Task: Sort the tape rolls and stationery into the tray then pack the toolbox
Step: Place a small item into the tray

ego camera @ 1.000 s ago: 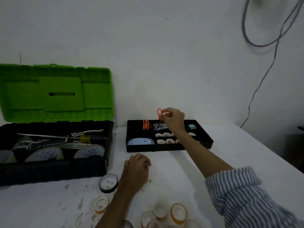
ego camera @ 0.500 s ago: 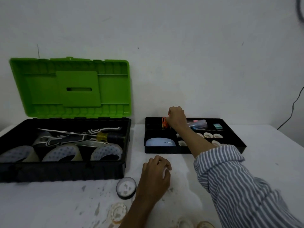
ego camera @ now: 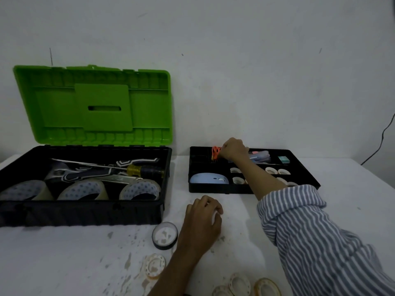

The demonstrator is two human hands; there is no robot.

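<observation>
One bunch of orange clips sits pinched in the right hand over the back-left compartment of the tray (release low, inside its walls); the left hand rests loosely curled on the table.

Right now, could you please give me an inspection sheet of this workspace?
Surface: white table, stained.
Job's things: toolbox open, big tape rolls and screwdriver inside; tray holds mouse, small rolls, clips.
Clutter: black roll and clear rolls loose on table.
Grips: right hand grips clips at tray's back; left hand curled on table, hold unclear.
Cables: black cable down right wall.
Surroundings: white wall.
</observation>
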